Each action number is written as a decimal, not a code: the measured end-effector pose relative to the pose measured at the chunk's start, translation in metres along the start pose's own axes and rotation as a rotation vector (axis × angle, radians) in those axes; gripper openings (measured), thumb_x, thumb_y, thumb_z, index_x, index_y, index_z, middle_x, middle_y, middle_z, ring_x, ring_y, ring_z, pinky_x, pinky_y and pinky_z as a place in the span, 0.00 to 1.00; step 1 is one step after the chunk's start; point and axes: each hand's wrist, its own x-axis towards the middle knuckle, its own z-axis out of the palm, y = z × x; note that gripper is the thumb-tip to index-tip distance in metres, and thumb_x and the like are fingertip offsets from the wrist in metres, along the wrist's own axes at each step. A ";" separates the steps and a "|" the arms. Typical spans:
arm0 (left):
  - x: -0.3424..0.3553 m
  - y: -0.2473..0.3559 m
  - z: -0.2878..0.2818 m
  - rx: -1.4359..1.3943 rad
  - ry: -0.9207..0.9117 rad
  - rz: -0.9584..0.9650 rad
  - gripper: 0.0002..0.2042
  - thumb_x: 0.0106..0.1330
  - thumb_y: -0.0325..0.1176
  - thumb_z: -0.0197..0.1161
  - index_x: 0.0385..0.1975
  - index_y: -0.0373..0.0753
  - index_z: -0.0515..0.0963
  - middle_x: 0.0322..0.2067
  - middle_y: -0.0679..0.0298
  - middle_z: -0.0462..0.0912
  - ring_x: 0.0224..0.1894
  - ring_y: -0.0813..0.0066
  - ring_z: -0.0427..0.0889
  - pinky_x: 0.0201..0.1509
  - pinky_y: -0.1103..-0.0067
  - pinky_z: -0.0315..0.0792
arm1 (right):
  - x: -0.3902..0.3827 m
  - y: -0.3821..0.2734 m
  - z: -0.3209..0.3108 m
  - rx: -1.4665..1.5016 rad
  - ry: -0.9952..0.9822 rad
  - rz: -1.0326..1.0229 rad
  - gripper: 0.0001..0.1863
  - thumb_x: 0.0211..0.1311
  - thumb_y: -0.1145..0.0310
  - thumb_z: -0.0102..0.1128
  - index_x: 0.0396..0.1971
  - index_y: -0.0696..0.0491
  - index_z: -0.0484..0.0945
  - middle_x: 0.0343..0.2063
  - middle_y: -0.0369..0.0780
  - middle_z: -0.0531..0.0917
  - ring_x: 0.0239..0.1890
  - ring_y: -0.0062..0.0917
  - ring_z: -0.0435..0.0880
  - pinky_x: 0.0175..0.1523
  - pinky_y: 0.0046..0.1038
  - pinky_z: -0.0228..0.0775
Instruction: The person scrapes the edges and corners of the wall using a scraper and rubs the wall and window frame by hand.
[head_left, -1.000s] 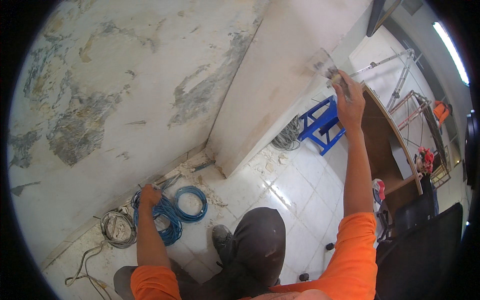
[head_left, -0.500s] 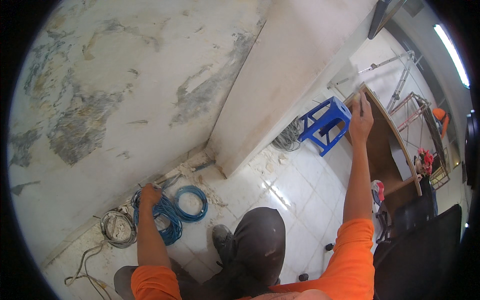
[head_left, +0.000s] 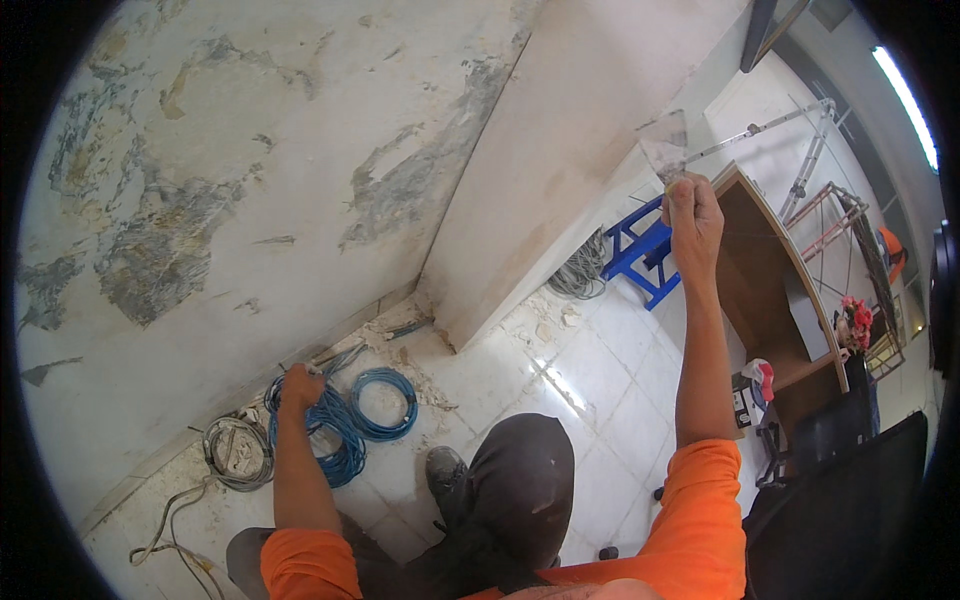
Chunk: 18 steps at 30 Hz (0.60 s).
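Gripping a scraper [head_left: 664, 148] near the edge of a pale pillar [head_left: 560, 170], the right hand [head_left: 694, 215] I follow from a distance has its fingers wrapped snugly around the handle. The wall [head_left: 330, 180] opposite me is rough, its whitish coat broken by ragged grey patches; the pillar looks smoother, faintly stained with brown. Pale crumbs [head_left: 545, 320] litter glossy white floor tiles [head_left: 640, 430]. Low down, the left hand [head_left: 300, 387] is curled near the foot of the wall, over a looped bundle of blue cable [head_left: 345, 465]; from my post I cannot tell whether its fingers hold anything. A round blue coil [head_left: 410, 410] lies just beside the bundle, a grey coil [head_left: 211, 455] on its other side. Beyond the pillar stands an angular blue stool [head_left: 640, 255], partly hidden by the right hand. The scraper itself is thin and flat, its broad blade flaring upward from the fist, smeared grey and whitish; whether it touches the pillar I cannot tell.
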 end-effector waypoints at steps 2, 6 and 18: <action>0.004 -0.008 0.002 0.038 0.004 0.006 0.21 0.55 0.39 0.66 0.36 0.22 0.80 0.38 0.35 0.84 0.46 0.40 0.84 0.53 0.61 0.77 | 0.014 0.009 0.001 -0.185 -0.011 -0.068 0.19 0.77 0.55 0.55 0.40 0.57 0.81 0.27 0.33 0.79 0.28 0.13 0.73 0.34 0.19 0.65; 0.007 -0.008 0.006 0.048 -0.025 0.023 0.22 0.55 0.41 0.66 0.38 0.23 0.79 0.37 0.36 0.84 0.46 0.41 0.84 0.53 0.61 0.77 | 0.043 0.017 0.003 -0.333 -0.011 -0.236 0.17 0.76 0.57 0.57 0.41 0.58 0.81 0.28 0.34 0.81 0.30 0.15 0.76 0.36 0.21 0.68; 0.011 -0.014 0.011 0.106 0.030 -0.038 0.20 0.56 0.40 0.67 0.35 0.25 0.81 0.37 0.36 0.85 0.45 0.41 0.85 0.52 0.60 0.78 | 0.047 0.063 -0.054 -0.340 0.028 -0.090 0.20 0.76 0.55 0.55 0.46 0.59 0.82 0.32 0.36 0.83 0.35 0.19 0.78 0.45 0.22 0.71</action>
